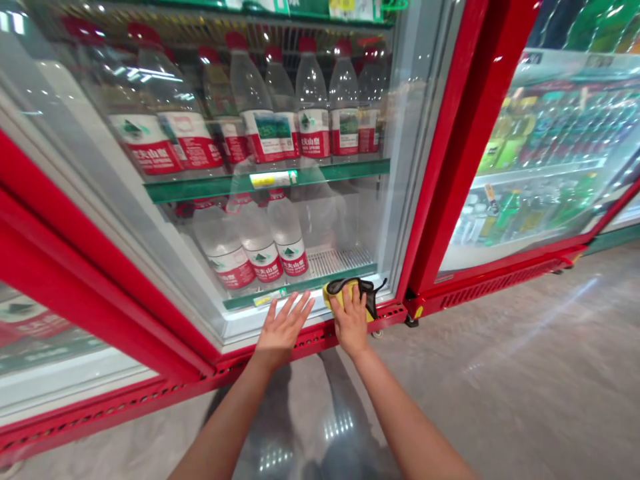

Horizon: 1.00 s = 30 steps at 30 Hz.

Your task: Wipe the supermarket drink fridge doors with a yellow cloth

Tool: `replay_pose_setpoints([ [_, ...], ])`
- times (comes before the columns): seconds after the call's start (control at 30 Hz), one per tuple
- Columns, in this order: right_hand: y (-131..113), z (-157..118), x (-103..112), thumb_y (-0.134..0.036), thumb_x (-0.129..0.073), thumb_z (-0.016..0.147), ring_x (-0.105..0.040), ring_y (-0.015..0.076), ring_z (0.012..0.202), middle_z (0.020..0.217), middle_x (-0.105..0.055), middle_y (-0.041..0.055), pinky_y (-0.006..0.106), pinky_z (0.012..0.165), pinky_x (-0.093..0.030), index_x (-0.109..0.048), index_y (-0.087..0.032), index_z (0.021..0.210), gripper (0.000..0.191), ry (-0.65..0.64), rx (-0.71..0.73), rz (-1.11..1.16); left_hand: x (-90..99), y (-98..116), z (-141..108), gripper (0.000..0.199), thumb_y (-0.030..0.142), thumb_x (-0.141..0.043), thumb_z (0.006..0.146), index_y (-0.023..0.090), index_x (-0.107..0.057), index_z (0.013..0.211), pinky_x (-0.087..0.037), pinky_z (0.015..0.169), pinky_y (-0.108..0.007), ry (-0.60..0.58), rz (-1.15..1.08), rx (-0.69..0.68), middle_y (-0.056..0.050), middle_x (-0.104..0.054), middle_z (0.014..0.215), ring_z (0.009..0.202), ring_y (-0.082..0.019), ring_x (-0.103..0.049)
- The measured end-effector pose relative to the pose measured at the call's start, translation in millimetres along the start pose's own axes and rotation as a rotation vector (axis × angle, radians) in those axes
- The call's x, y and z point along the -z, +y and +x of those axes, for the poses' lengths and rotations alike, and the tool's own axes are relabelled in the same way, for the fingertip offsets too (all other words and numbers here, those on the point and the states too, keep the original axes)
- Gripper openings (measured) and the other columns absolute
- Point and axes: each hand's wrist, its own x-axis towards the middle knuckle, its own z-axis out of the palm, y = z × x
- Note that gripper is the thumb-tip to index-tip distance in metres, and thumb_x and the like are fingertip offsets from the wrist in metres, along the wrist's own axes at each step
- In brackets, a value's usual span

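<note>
R hand on cloth at glass's lower R corner; looks like mid-wipe

Step in hand, judging by pose: wiping the glass (pixel 333 213) of the mid fridge (pixel 447 147) near its btm edge. R hand (pixel 351 321) lies flat, fingers spread over the yellow/black cloth (pixel 371 297), pressing rather than gripping; cloth sits at the lower R corner, a dark loop sticking out R. L hand (pixel 283 327) is open, fingers fanned, holding nothing, just L of cloth by the btm edge; can't tell if it touches. Next move prob. calls for even pressure, cloth kept flat into the corner.

Containers: upper shelf (pixel 350 168) has a row of red-capped bottles (pixel 314 127), red/white labels, clear contents; fill level hard to tell. Lower shelf (pixel 345 259): similar bottles (pixel 265 260), three up front twd L end, wire rack showing at R. Next fridge (pixel 500 283), to R, holds yellowish, green & clear btls (pixel 565 127), blurry, contents n/a.
</note>
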Motion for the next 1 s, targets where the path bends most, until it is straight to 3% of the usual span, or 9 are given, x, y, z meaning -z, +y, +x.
replay_pose_setpoints([
  [0.1,11,-15,0,-0.001,-0.051,0.079,-0.007,0.0313,0.157,0.166,-0.030,0.0073,0.068,0.118,-0.024,-0.055,-0.034,0.142,0.071,-0.019,-0.019,-0.001,3.1,-8,-7,0.086,0.010,-0.048,0.087,0.027,-0.008,0.161,0.011,0.127,-0.051,0.009,0.010,0.006,0.000,-0.024,0.165,0.157,-0.020,-0.004],
  [0.17,15,-10,1,-0.001,-0.046,0.082,0.001,0.0327,0.157,0.169,-0.019,0.0103,0.069,0.116,-0.027,-0.046,-0.029,0.150,0.074,0.056,-0.113,0.007,5.9,-15,-10,0.086,0.010,-0.049,0.087,0.027,-0.009,0.162,0.011,0.127,-0.049,0.009,0.008,0.002,-0.001,-0.022,0.165,0.157,-0.019,-0.002],
  [0.3,-9,11,-3,-0.002,-0.043,0.083,0.014,0.0358,0.155,0.171,-0.001,0.0132,0.072,0.113,-0.027,-0.029,-0.024,0.159,0.080,0.132,-0.165,0.014,12.5,-31,-14,0.086,0.012,-0.052,0.087,0.028,-0.012,0.162,0.009,0.128,-0.046,0.064,-0.002,0.012,0.000,-0.024,0.165,0.157,-0.018,0.001],
  [0.43,-35,-5,-10,-0.003,-0.048,0.085,0.006,0.0319,0.157,0.168,-0.024,0.0076,0.069,0.117,-0.024,-0.048,-0.033,0.148,0.070,0.005,0.044,-0.001,17.5,-37,-18,0.081,0.017,-0.053,0.091,0.030,-0.015,0.161,0.009,0.128,-0.047,0.083,0.007,0.028,0.000,-0.028,0.165,0.157,-0.018,0.003],
  [0.53,-25,-22,-7,-0.003,-0.047,0.087,0.000,0.0280,0.158,0.165,-0.033,0.0060,0.064,0.118,-0.026,-0.052,-0.036,0.145,0.067,-0.025,0.082,-0.018,17.9,-40,-23,0.079,0.016,-0.052,0.090,0.029,-0.019,0.161,0.009,0.127,-0.047,0.070,0.007,0.034,-0.001,-0.029,0.165,0.157,-0.018,0.002],
  [0.67,-14,-2,3,-0.004,-0.043,0.087,0.005,0.0347,0.157,0.170,-0.012,0.0150,0.068,0.114,-0.030,-0.026,-0.026,0.160,0.078,0.111,-0.146,-0.021,18.4,-51,-32,0.079,0.016,-0.053,0.088,0.028,-0.024,0.160,0.007,0.128,-0.047,0.046,0.010,0.033,-0.001,-0.029,0.165,0.157,-0.020,-0.002],
  [0.77,-36,22,5,-0.005,-0.044,0.086,0.010,0.0390,0.155,0.171,-0.003,0.0167,0.073,0.112,-0.027,-0.017,-0.025,0.162,0.083,0.129,-0.177,-0.007,19.5,-60,-38,0.085,0.016,-0.057,0.084,0.028,-0.023,0.160,0.004,0.128,-0.046,0.053,0.016,0.025,-0.001,-0.029,0.165,0.158,-0.021,-0.005],
  [0.9,-62,16,3,-0.006,-0.052,0.085,0.004,0.0368,0.156,0.168,-0.023,0.0141,0.070,0.116,-0.022,-0.040,-0.028,0.154,0.073,-0.007,0.002,-0.027,21.3,-65,-44,0.085,0.015,-0.058,0.082,0.030,-0.026,0.160,0.004,0.128,-0.048,0.091,0.051,0.027,-0.001,-0.031,0.164,0.158,-0.021,-0.003],
  [1.0,-52,1,8,-0.005,-0.054,0.086,-0.009,0.0304,0.157,0.161,-0.041,0.0086,0.064,0.120,-0.020,-0.054,-0.034,0.143,0.065,-0.130,0.135,-0.051,26.3,-66,-46,0.084,0.014,-0.058,0.082,0.028,-0.029,0.159,0.006,0.128,-0.048,0.099,0.065,0.021,-0.001,-0.031,0.164,0.158,-0.020,0.002],
])
